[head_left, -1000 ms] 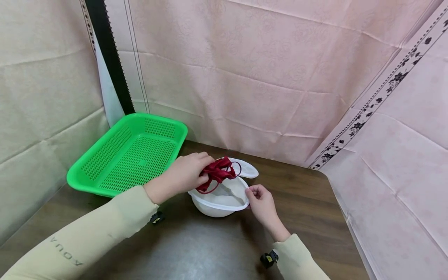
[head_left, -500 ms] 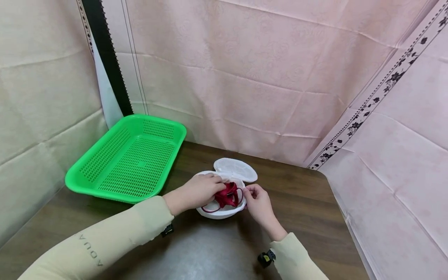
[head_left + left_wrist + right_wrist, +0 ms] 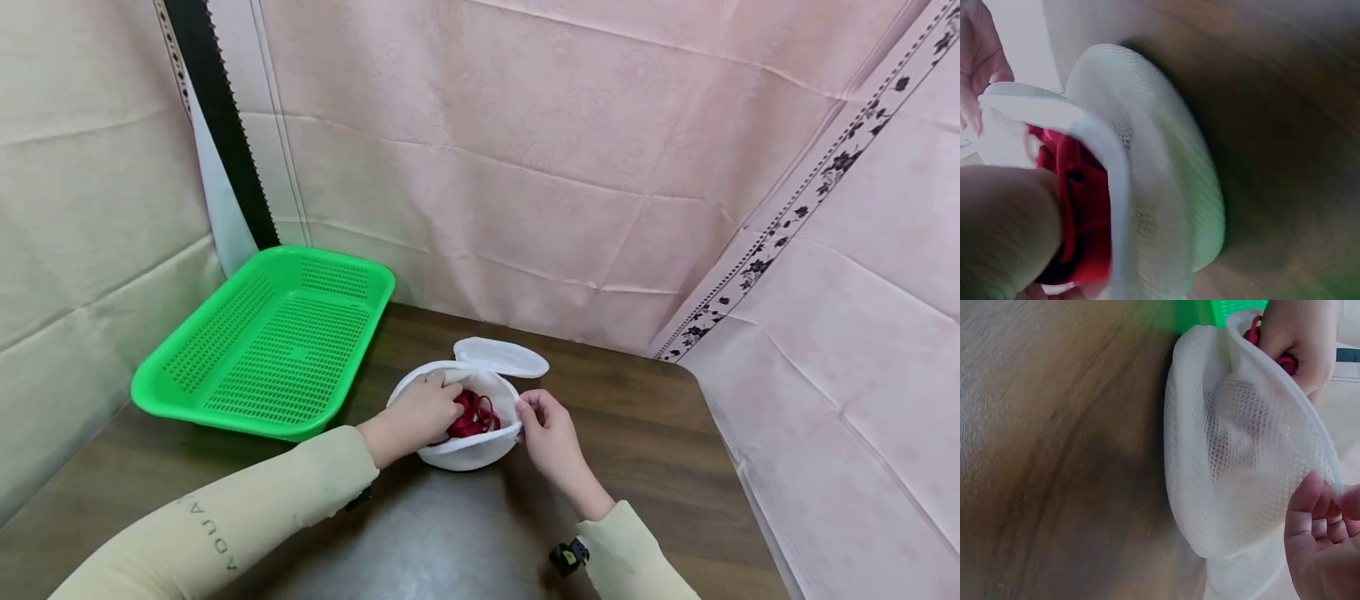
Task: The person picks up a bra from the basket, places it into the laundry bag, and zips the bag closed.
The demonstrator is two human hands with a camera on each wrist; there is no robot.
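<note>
A white mesh laundry bag [image 3: 468, 458] stands on the table with its round lid [image 3: 502, 357] folded back behind it. Inside the mouth lies a dark red satiny garment [image 3: 476, 415] with thin straps. My left hand [image 3: 427, 406] reaches over the left rim into the bag and grips the garment; red cloth [image 3: 1288, 362] shows between thumb and fingers in the right wrist view. On the right side, my right hand [image 3: 550, 429] pinches the bag's rim between thumb and fingers. From the left wrist, the garment [image 3: 1085, 206] fills the opening, while the left fingertips are mostly hidden.
A green plastic basket [image 3: 296, 421] with perforated walls stands at the left of the brown wooden table [image 3: 637, 467]. Pale patterned cloth [image 3: 562, 167] hangs behind the table and along both sides.
My left hand has lowered the red garment from above the rim down into the bag. The right hand has kept its pinch on the rim. The lid has shifted slightly.
</note>
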